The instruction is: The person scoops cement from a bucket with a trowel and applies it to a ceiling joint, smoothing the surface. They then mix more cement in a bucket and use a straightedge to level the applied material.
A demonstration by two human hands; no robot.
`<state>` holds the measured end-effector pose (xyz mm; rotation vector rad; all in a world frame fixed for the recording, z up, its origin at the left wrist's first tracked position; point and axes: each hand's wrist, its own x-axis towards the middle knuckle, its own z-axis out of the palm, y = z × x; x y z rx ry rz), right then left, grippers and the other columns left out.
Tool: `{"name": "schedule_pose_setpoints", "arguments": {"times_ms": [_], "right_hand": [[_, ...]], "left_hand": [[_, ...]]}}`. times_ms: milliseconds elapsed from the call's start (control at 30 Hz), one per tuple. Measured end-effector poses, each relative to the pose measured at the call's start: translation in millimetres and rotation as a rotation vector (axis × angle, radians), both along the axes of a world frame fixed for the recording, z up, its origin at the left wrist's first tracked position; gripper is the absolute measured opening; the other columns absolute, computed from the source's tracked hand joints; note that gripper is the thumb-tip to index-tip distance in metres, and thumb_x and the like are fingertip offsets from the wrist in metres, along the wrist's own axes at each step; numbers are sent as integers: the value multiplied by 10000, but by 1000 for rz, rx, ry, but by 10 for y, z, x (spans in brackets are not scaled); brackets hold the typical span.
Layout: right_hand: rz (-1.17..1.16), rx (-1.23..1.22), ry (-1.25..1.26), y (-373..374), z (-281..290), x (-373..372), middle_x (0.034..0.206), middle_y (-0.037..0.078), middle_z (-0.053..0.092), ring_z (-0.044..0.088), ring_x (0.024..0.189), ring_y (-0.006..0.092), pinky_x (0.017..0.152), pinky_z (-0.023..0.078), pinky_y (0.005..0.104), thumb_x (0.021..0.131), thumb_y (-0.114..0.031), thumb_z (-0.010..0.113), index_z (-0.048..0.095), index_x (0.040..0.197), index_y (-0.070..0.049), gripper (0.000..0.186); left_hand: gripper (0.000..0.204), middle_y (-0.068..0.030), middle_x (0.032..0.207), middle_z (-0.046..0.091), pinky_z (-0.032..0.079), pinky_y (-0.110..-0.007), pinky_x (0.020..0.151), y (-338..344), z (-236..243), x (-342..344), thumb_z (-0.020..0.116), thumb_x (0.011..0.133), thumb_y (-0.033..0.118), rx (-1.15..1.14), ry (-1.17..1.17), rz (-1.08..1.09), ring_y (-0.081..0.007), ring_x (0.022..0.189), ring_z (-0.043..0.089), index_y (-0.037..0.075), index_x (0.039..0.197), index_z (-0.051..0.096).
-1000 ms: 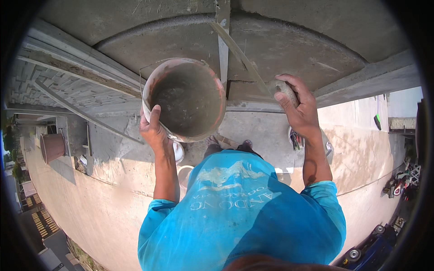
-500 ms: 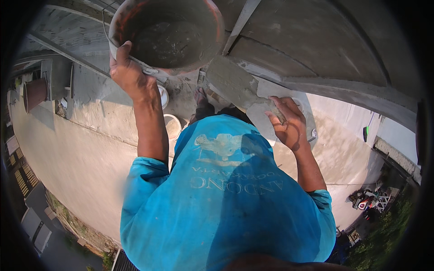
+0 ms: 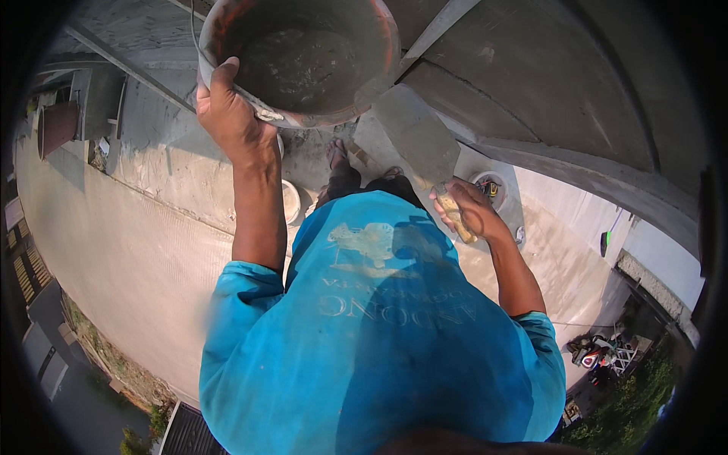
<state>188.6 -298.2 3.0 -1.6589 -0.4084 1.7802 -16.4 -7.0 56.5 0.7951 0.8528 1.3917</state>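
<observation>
My left hand (image 3: 241, 121) is closed over the near left rim of a large mortar-smeared bucket (image 3: 322, 120), thumb on top. Grey wet mortar (image 3: 303, 64) lies in the bottom of it. Wrapped round the yellowish handle of a plastering trowel (image 3: 417, 136) are the fingers of my right hand (image 3: 478, 208). The trowel's broad grey blade points away from me, its far end close to the bucket's right side; whether the two touch I cannot tell. My sandalled feet (image 3: 337, 154) show on the floor below.
A white bucket (image 3: 290, 201) stands on the floor left of my legs. Past my right hand is a round container (image 3: 491, 188) with tools inside. A grey plastered wall (image 3: 531, 83) rises at the right, a slanting bar (image 3: 440, 34) beside it. A motorbike (image 3: 603, 355) is far lower right.
My right hand has turned and moved slightly left and down, so the trowel's handle now shows. Its blade has swung to the right. The bucket and my left hand sit slightly further right in view.
</observation>
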Motion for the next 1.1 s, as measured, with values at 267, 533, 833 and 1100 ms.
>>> {"name": "schedule_pose_setpoints", "arguments": {"times_ms": [267,533,833,1100], "right_hand": [[378,144,-664,466,548,785,703,14,513,451,549,88,565,413,273,1108,-335,384,622,1092,-23,393],[531,331,-476,836,518,375,869,86,683,631,671,217,666,525,382,1042,-387,483,664,1145,-95,359],[767,370,-1450,1473,729,-7,1208,107,673,719,960,323,795,588,480,1009,-399,565,685,1205,-172,323],[640,405,-1373,1446,469,-63,1071,112,722,726,817,344,715,586,459,998,-370,589,707,1163,-129,314]], "left_hand": [[264,-136,1130,702,533,-307,886,-33,94,-62,659,856,18,212,179,-147,-167,954,682,-57,1108,682],[139,-132,1252,653,439,-322,965,-150,60,-68,735,844,49,454,381,-220,-164,1111,602,-60,930,718],[122,-148,1230,659,465,-309,924,-212,83,-42,764,831,56,484,437,-253,-178,1057,629,-51,866,716],[98,-162,1225,660,466,-322,932,-189,49,1,766,830,24,550,438,-267,-191,1059,629,-55,837,707]]}}
